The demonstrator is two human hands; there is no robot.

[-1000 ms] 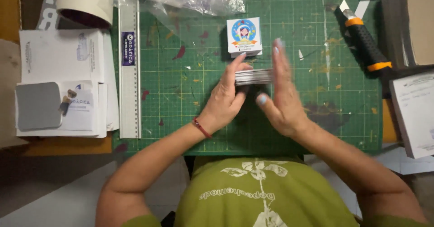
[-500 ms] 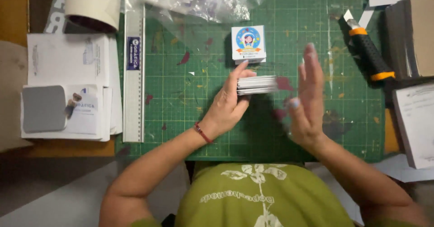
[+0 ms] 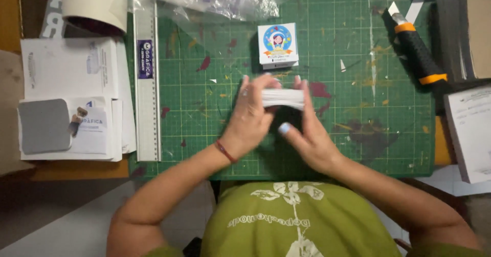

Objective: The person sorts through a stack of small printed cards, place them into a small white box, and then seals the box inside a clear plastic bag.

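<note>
Over at the left edge of the worktop, a pile of white papers with a grey square pad on top can be seen, and a metal ruler is laid along the left edge of the green cutting mat. None of that is being touched.

Moving in, the stack of white cards is held just above the middle of the mat, pinched from both sides: the left hand is wrapped on its left end, the right hand on its right end, fingers closed snug against the stack. It looks like the cards are being squared up, so the stack seems gathered but maybe not fully evened out; nothing has been set down yet. The stack's long axis runs left-right, parallel to the near edge of the mat, with its thin edge facing up.

Just behind it a small printed box is parked, and near the right edge a utility knife is left lying, beside some stacked boards.
</note>
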